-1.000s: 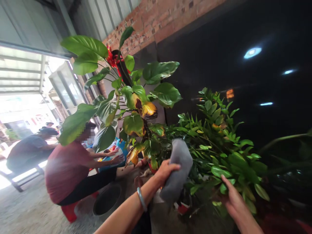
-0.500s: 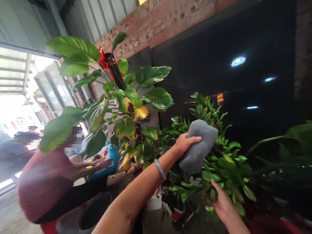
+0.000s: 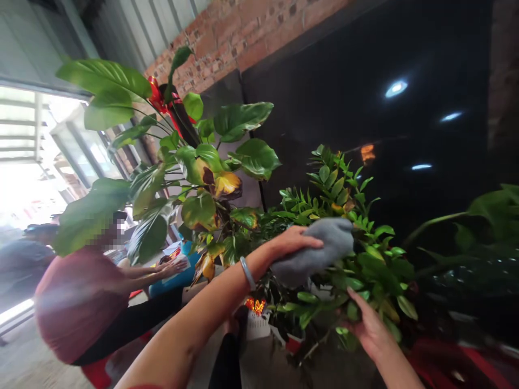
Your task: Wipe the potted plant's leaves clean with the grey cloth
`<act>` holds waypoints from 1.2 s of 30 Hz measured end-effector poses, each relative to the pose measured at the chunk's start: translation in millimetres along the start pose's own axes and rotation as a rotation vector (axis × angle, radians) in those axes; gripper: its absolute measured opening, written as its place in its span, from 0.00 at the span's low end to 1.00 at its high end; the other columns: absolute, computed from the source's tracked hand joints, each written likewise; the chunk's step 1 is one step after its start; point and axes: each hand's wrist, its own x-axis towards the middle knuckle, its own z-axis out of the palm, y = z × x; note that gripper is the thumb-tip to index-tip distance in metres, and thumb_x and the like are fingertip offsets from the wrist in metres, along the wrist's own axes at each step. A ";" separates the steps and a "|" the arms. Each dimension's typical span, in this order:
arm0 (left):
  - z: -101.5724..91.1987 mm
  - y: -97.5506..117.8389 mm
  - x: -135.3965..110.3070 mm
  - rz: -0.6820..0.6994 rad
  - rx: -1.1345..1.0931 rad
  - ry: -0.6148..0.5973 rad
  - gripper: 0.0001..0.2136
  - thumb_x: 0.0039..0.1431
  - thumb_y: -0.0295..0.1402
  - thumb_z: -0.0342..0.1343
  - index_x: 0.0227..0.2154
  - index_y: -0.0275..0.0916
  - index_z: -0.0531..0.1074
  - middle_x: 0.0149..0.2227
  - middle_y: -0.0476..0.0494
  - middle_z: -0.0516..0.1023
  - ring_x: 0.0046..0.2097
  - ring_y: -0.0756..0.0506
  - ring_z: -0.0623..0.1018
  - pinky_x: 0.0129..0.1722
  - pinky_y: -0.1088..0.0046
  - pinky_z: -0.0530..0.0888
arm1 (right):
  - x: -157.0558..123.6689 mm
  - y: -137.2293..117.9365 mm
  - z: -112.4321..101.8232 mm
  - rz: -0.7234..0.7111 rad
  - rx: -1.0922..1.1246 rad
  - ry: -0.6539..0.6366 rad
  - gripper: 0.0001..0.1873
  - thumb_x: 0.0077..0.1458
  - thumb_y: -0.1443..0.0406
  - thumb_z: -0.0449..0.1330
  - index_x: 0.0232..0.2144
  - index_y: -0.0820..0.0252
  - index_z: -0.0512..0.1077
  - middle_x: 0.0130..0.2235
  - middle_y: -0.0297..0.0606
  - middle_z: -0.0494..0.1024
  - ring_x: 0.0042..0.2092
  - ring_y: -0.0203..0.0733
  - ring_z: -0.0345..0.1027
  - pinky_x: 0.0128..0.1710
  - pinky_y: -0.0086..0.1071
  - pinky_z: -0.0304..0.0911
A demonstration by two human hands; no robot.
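Note:
My left hand (image 3: 294, 241) is wrapped round a folded grey cloth (image 3: 320, 251), its thumb lying on top. The cloth is over the leaves of a bushy green potted plant (image 3: 375, 259) and hides part of it. Lower on the same plant, my right hand (image 3: 368, 325) is closed at a leafy stem (image 3: 352, 310); leaves partly hide its fingers. A pale bracelet (image 3: 247, 273) circles my left wrist.
A tall plant with broad, partly yellowed leaves (image 3: 198, 210) and a red ribbon (image 3: 156, 96) stands left. Behind is a dark glossy panel (image 3: 324, 119). A co-worker in a red shirt (image 3: 81, 302) sits at left. Another large-leaved plant (image 3: 492, 210) is at far right.
My left hand has moved down and slightly left with the grey cloth, which now lies flatter. My right hand stays at the stem. The whole view has shifted a little.

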 end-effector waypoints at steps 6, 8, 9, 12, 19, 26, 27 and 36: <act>-5.9 -25.8 27.7 -0.129 -0.213 0.369 0.10 0.52 0.30 0.58 0.38 0.35 0.74 0.26 0.48 0.76 0.29 0.48 0.73 0.33 0.72 0.71 | -7.6 -5.2 6.2 -0.002 -0.005 0.020 0.20 0.27 0.63 0.72 0.27 0.57 0.72 0.20 0.30 0.78 0.17 0.40 0.67 0.14 0.30 0.60; -2.8 -42.2 10.2 -0.232 -0.234 0.347 0.07 0.50 0.29 0.57 0.33 0.34 0.75 0.23 0.48 0.75 0.27 0.47 0.73 0.31 0.71 0.71 | -5.5 -4.7 2.9 0.003 -0.006 0.022 0.19 0.28 0.62 0.72 0.27 0.57 0.73 0.20 0.30 0.78 0.17 0.40 0.68 0.14 0.30 0.61; -2.2 -46.9 -3.7 -0.269 -0.237 0.316 0.06 0.48 0.28 0.58 0.30 0.33 0.75 0.22 0.46 0.76 0.26 0.46 0.73 0.30 0.70 0.71 | -4.5 -4.2 1.0 -0.001 -0.007 0.018 0.19 0.28 0.62 0.72 0.28 0.57 0.73 0.21 0.30 0.78 0.18 0.40 0.68 0.15 0.30 0.62; -5.8 -44.1 -46.6 -0.282 -0.195 0.123 0.09 0.41 0.26 0.60 0.29 0.31 0.78 0.24 0.43 0.79 0.26 0.45 0.75 0.29 0.69 0.70 | -1.8 -2.2 -2.0 -0.024 -0.016 0.011 0.22 0.26 0.62 0.73 0.29 0.57 0.74 0.22 0.29 0.79 0.19 0.40 0.69 0.15 0.30 0.62; -22.5 -12.6 -20.2 0.019 -0.221 0.248 0.10 0.45 0.29 0.61 0.33 0.36 0.77 0.25 0.50 0.78 0.26 0.49 0.73 0.31 0.74 0.70 | -4.7 -1.4 8.1 -0.003 0.016 0.043 0.27 0.19 0.63 0.74 0.28 0.55 0.71 0.20 0.27 0.78 0.16 0.40 0.67 0.13 0.31 0.61; -0.3 -66.7 -33.1 -0.271 -0.292 0.342 0.05 0.39 0.27 0.61 0.25 0.36 0.76 0.20 0.48 0.76 0.26 0.46 0.74 0.29 0.70 0.70 | 1.6 0.6 -3.0 -0.015 0.016 -0.017 0.22 0.22 0.62 0.74 0.27 0.56 0.74 0.23 0.29 0.80 0.21 0.41 0.70 0.16 0.31 0.63; -0.4 -67.7 -47.2 -0.275 -0.267 0.257 0.07 0.37 0.28 0.63 0.25 0.35 0.77 0.21 0.47 0.76 0.25 0.46 0.74 0.28 0.70 0.70 | 3.1 0.7 -4.8 -0.018 0.016 -0.024 0.22 0.23 0.62 0.74 0.27 0.56 0.75 0.23 0.29 0.80 0.21 0.41 0.71 0.16 0.31 0.63; -25.5 -40.7 -56.9 0.074 -0.367 0.473 0.15 0.36 0.38 0.64 0.29 0.39 0.73 0.23 0.52 0.75 0.25 0.50 0.71 0.27 0.74 0.67 | 0.0 0.8 2.1 -0.058 0.048 0.065 0.20 0.25 0.64 0.73 0.27 0.55 0.74 0.23 0.25 0.79 0.22 0.39 0.69 0.18 0.31 0.66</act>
